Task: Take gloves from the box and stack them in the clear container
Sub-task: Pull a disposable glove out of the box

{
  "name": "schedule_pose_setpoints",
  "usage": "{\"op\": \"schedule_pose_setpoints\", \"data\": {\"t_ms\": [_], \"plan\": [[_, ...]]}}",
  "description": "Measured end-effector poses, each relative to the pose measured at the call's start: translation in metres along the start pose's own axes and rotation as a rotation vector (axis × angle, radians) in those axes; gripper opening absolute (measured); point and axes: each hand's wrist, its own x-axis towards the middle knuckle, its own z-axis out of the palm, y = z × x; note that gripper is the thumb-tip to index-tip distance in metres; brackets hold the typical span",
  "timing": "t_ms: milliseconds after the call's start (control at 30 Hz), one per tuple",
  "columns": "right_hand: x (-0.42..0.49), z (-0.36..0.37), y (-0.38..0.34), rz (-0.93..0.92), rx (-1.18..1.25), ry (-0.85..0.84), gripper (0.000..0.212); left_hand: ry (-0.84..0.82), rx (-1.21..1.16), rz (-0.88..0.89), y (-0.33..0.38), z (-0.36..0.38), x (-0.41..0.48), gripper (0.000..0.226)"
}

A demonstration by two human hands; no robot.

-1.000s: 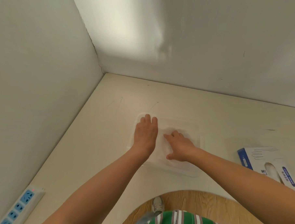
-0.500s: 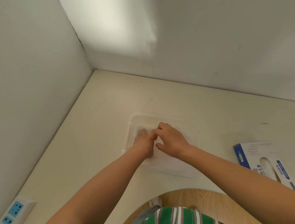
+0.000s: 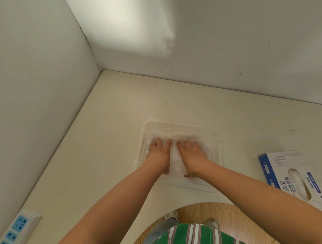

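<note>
Left hand (image 3: 158,153): lay flat, palm down, fingers straight and close together, pressed on the left half of the stack.
Right hand (image 3: 192,154): same pose, flat with straight fingers, pressed on the right half, just beside the left hand.
Thin translucent white plastic gloves (image 3: 175,157): lay inside the container under both palms; a strip showed between the hands and the far edge looked rumpled.
Clear shallow rectangular plastic container (image 3: 219,142): sat on the cream tabletop (image 3: 109,147), straight ahead of the person.
Blue-and-white cardboard glove box (image 3: 276,169): lay flat well apart to the right, oval opening up, with more gloves visible inside.
Step, judged: flattening the newest glove onto the stack.
Doing it well: probably push straight down, then sweep both palms outward from the middle to drive air out and smooth the far edge.
Also: keep the glove edges inside the walls.
Risk: the light container may slide under sideways force, and the film may cling to the skin, so lift the hands straight up.
White-and-blue power strip (image 3: 21,224): lay at the near left, by the wall.
</note>
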Motion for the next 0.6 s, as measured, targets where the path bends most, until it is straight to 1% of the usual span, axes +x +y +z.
{"op": "schedule_pose_setpoints", "data": {"t_ms": [100, 200, 233, 300, 333, 367, 467, 533, 600], "plan": [[-0.002, -0.005, 0.001, -0.015, -0.011, 0.012, 0.117, -0.027, 0.005, -0.014, 0.003, -0.007, -0.005, 0.115], [-0.008, -0.014, 0.003, -0.038, -0.004, -0.010, 0.105, -0.023, -0.051, -0.011, 0.003, -0.022, -0.017, 0.096], [-0.011, -0.018, 0.005, -0.041, 0.034, -0.024, 0.095, 0.001, -0.057, -0.010, 0.003, -0.026, -0.021, 0.086], [-0.020, -0.029, 0.010, -0.067, 0.129, -0.008, 0.067, 0.129, -0.065, -0.027, 0.002, -0.035, -0.029, 0.058], [-0.029, -0.035, 0.016, -0.094, 0.170, 0.049, 0.054, 0.225, -0.091, -0.044, 0.006, -0.040, -0.036, 0.047], [-0.037, -0.042, 0.021, -0.128, 0.213, 0.132, 0.046, 0.314, -0.131, -0.065, 0.010, -0.043, -0.040, 0.039], [-0.065, -0.060, 0.041, -0.208, 0.404, 0.437, 0.032, 0.531, -0.276, -0.072, 0.037, -0.057, -0.054, 0.025], [-0.082, -0.064, 0.062, -0.219, 0.549, 0.599, 0.023, 0.635, -0.381, -0.029, 0.064, -0.065, -0.061, 0.020], [-0.098, -0.059, 0.089, -0.171, 0.655, 0.681, 0.019, 0.690, -0.471, 0.041, 0.097, -0.071, -0.067, 0.017]]}}
